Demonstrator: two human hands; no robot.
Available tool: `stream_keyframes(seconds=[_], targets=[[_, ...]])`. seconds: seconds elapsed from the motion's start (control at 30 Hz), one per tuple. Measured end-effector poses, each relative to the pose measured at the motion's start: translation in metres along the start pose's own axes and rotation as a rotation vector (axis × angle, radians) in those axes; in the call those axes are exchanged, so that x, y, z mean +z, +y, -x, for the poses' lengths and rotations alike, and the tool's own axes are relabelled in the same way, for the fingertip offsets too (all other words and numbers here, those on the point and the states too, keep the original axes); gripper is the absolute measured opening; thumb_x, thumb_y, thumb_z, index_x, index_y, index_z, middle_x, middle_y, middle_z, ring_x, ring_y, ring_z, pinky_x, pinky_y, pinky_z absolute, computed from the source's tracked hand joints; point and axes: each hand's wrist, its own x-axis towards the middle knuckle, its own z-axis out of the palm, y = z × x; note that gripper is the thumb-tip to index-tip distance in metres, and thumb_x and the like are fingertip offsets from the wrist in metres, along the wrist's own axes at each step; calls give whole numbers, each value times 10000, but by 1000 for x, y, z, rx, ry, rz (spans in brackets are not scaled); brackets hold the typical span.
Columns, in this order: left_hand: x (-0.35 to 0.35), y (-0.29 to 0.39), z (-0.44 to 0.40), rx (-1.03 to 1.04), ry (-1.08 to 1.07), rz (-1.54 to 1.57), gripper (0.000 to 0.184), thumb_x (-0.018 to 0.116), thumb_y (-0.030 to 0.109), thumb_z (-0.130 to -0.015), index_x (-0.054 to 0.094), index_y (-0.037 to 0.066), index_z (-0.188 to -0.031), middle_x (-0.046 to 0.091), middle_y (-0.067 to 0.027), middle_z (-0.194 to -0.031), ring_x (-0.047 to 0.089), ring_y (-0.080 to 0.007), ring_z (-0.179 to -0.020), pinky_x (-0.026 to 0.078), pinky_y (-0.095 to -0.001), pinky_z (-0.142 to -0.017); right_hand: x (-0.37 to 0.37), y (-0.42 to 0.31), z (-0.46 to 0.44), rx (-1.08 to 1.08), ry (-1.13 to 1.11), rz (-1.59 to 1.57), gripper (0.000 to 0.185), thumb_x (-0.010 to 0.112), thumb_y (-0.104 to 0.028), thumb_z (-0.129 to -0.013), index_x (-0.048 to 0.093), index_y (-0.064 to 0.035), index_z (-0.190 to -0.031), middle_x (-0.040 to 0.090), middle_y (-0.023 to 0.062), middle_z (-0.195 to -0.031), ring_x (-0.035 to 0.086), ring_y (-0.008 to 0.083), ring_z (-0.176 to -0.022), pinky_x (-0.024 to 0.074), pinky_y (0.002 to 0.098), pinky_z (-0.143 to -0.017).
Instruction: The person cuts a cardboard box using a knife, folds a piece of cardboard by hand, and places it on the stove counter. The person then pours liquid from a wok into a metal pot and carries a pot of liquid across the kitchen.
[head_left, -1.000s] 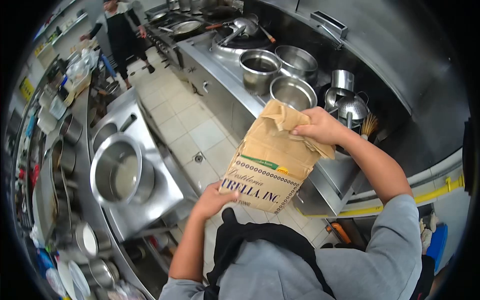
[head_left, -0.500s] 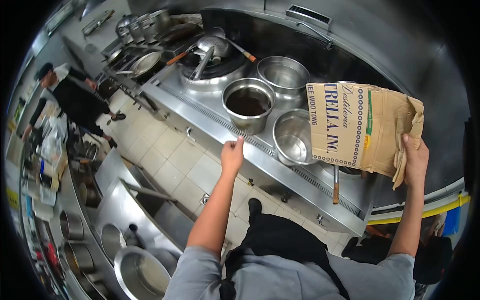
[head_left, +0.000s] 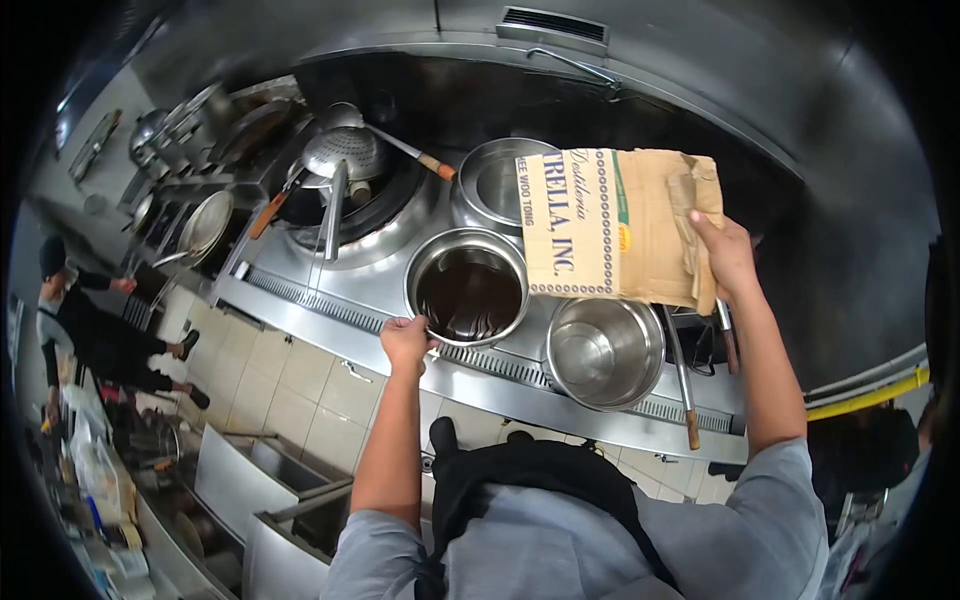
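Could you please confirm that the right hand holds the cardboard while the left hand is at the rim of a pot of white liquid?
Not quite: the head view shows dark liquid in the pot, not white. The right hand holds the cardboard, and the left hand is at the pot's rim.

Wok range [head_left: 380, 265] and pots [head_left: 466, 240] show a commercial kitchen.

Silver round steel pot w/ dark liquid [head_left: 466, 240] mid silver steel range top [head_left: 372, 282]; L hand [head_left: 404, 345] at pot's front-L rim. Behind, slightly R: wide round steel pot [head_left: 492, 190]. R, nr front edge: deep shiny steel pot [head_left: 605, 350]. Tan flattened cardboard box [head_left: 620, 230] in R hand [head_left: 728, 255], above range, overlapping last 2 pots in view. Far L: black round metal wok [head_left: 405, 188], perforated steel skimmer [head_left: 343, 152] on it.
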Motion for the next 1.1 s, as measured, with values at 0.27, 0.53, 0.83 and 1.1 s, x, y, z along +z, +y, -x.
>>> stream_keyframes(seconds=[0.27,0.53,0.83,1.1], targets=[[-29,70,-76,111,-264,-324,164,617,-3,-724,512,0,-850,579,-103,-672,549,-167,-448,457,-292,-353,79,-15,33,-123,197,340,331,647,-213,-886,639,49,-1089,696,104,-963,631,139,-831,498,296,-741],[-54,100,-148,137,-528,-467,162,646,12,-700,538,-12,-819,609,-105,-668,581,-160,-476,469,-287,-368,135,19,48,-46,227,407,331,653,-220,-869,650,23,-1094,704,110,-955,637,139,-833,492,291,-757],[-82,128,-191,96,-611,-517,126,644,-32,-747,562,0,-837,611,-65,-707,598,-140,-529,497,-279,-410,203,34,55,-76,160,620,347,672,-285,-846,635,-22,-1069,674,218,-846,671,357,-782,531,401,-730],[-114,134,-218,90,-550,-537,159,661,-16,-765,544,3,-870,610,-61,-733,581,-125,-549,487,-255,-416,268,101,94,-620,66,966,354,607,-107,-777,623,-61,-1128,672,176,-1019,665,318,-906,521,425,-787]])
